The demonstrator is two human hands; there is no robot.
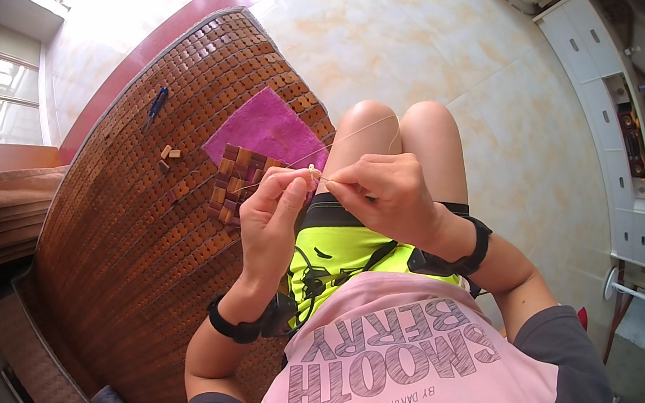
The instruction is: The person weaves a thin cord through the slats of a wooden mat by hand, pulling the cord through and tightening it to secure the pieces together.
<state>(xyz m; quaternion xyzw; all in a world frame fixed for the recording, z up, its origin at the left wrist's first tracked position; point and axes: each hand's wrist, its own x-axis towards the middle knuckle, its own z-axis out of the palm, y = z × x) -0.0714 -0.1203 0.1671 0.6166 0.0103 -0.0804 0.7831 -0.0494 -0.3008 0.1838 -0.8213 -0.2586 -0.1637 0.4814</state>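
Above my lap, my left hand [271,217] pinches a thin pale cord near a small loop at the fingertips. My right hand [388,196] is closed on the same cord [398,130], close to my left fingertips. A strand curves up over my knee, and another runs past my left hand. Just left of that hand lies a checkered panel of light and dark wooden blocks [233,173], partly hidden by it. Under the panel spreads a magenta cloth [265,122].
I sit at the edge of a seat covered by a brown tile mat [130,197]. On it lie several small wooden blocks [174,153] and a dark blue cutting tool [157,103]. A white cabinet [598,118] stands at the right, across the pale tiled floor [517,106].
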